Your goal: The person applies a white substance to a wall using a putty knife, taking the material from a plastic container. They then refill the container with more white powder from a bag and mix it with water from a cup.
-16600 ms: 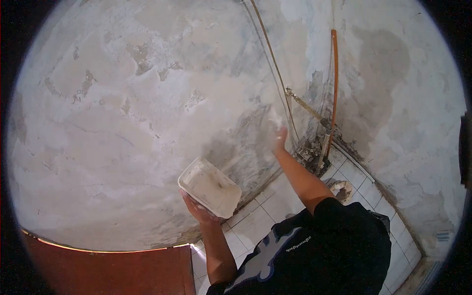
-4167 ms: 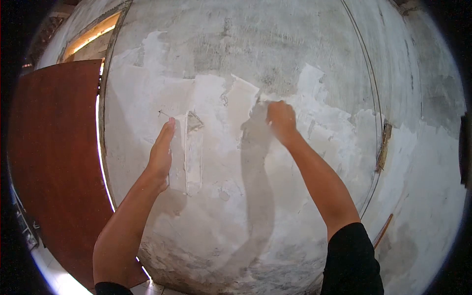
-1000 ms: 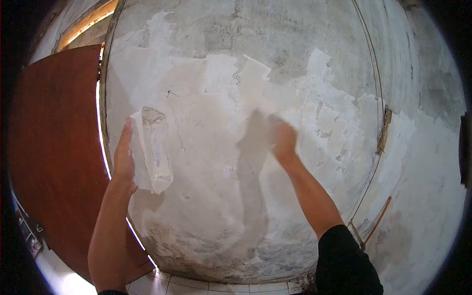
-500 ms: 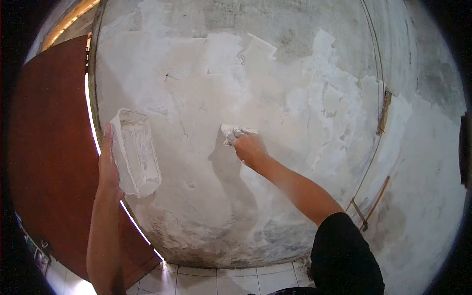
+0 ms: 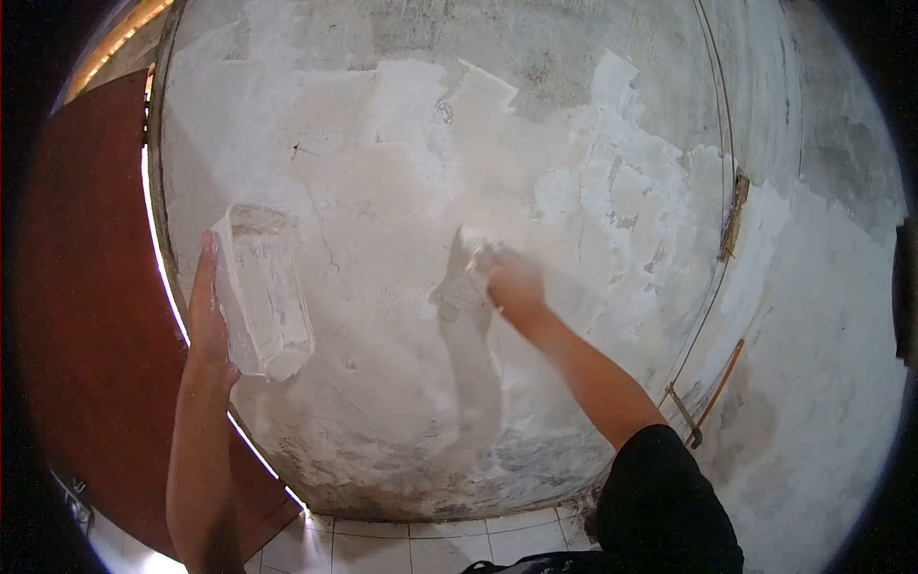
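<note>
My left hand (image 5: 207,330) is wrapped around the side of a white rectangular plastic tub (image 5: 266,297), tilted so its open side faces me. Wet white filler coats the tub's inside and rim. My right hand (image 5: 519,290), blurred by motion, grips a putty knife (image 5: 474,241) smeared with white filler, its blade at the wall (image 5: 382,206). Just below and left of the blade, a greyish damp-looking patch (image 5: 459,298) shows on the wall, partly in my arm's shadow. Uneven pale filler covers the wall's middle.
A reddish-brown door (image 5: 86,316) stands at the left, light showing along its edge. Cables (image 5: 732,105) run down the right part of the wall to a metal bracket and thin rod (image 5: 717,387). White floor tiles (image 5: 373,555) lie at the wall's foot.
My right hand and the putty knife have moved to the right across the wall, and a greyish patch now shows beside them. The view has shifted slightly. My left hand still holds the tub.
</note>
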`<state>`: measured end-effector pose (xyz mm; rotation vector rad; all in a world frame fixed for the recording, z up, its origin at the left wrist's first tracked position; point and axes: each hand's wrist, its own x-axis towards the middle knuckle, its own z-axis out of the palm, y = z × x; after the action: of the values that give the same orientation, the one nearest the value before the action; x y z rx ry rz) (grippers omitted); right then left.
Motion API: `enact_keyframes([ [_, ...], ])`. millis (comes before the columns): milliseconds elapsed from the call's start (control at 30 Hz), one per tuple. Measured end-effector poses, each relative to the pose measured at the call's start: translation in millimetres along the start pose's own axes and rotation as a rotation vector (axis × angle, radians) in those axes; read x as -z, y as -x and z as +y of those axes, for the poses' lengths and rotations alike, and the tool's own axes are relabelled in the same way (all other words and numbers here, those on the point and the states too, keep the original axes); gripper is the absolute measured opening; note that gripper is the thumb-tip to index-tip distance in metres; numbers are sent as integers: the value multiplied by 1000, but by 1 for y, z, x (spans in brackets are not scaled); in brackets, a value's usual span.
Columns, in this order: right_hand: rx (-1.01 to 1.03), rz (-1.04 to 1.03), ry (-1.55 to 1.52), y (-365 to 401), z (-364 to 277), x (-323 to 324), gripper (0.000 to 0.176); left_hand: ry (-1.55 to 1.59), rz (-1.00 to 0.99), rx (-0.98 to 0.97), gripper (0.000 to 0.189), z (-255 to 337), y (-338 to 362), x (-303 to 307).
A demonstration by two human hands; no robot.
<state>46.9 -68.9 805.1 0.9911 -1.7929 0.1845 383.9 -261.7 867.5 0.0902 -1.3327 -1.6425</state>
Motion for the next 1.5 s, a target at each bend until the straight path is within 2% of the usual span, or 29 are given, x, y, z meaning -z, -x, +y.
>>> enact_keyframes([
  [67,219,94,-103,25,-19,-24,32,-63,32,-4,73,7,3,-18],
  [100,214,88,-109,27,-24,-20,32,-119,63,-13,74,11,5,-28],
  [167,284,-423,-259,25,-32,4,33,-126,32,-24,75,14,10,-48],
  [200,147,-377,-406,25,-29,13,32,-124,1,-47,76,16,12,-57],
  [233,143,-366,-408,21,-22,23,32,-129,-5,-55,76,18,15,-65],
  [300,-2,-229,-310,5,4,39,32,-202,-2,-89,78,21,19,-76],
  [367,-92,86,-233,-3,34,45,32,-226,3,-112,79,22,21,-79],
  [400,-92,95,-234,-4,45,44,32,-250,11,-124,79,21,22,-79],
  [467,-199,-156,-61,-10,62,32,33,-201,0,-108,80,18,21,-79],
  [500,-199,-152,-64,-1,56,13,33,-154,-13,-76,80,16,19,-80],
  [567,30,-44,-51,25,27,-20,33,-154,-28,-55,79,12,14,-79],
  [600,31,-46,-51,27,21,-27,33,-146,-45,-30,78,11,12,-79],
  [667,145,-145,-100,42,5,-17,33,-90,-90,26,76,6,12,-75],
  [700,139,-142,-101,36,5,9,33,-32,-137,43,75,8,10,-76],
  [767,-44,-600,-221,14,18,73,26,-68,-84,-6,73,12,14,-78],
  [800,-83,-480,-215,14,32,64,31,-105,-30,-43,71,13,16,-79],
  [867,-47,-107,-176,19,86,28,31,-91,-34,-41,71,17,16,-72],
  [933,-437,184,-155,1,101,47,28,-73,-26,-37,70,18,17,-69],
  [967,-430,182,-156,-5,105,49,28,-75,1,-36,70,18,17,-69],
  [1033,-651,303,-305,-13,105,48,26,-82,37,-34,71,16,18,-67],
  [1067,-609,193,-168,-16,98,38,29,-85,38,-41,70,13,16,-66],
  [1100,-608,191,-174,-18,88,28,29,-88,39,-47,70,11,15,-67],
  [1167,-469,-85,-129,-17,58,14,32,-110,28,-39,70,9,16,-72],
  [1233,-124,60,-145,3,24,7,34,-135,4,-7,70,5,16,-78],
  [1300,19,65,-105,28,-3,-30,36,-56,-67,30,70,4,16,-85],
  [1333,12,53,-101,36,-7,-19,36,-55,-73,43,70,2,17,-88],
  [1400,173,-488,-311,40,-12,14,34,-47,-78,58,72,4,18,-94],
  [1500,139,-529,-441,40,22,-1,37,-205,1,-53,73,11,27,-105],
])
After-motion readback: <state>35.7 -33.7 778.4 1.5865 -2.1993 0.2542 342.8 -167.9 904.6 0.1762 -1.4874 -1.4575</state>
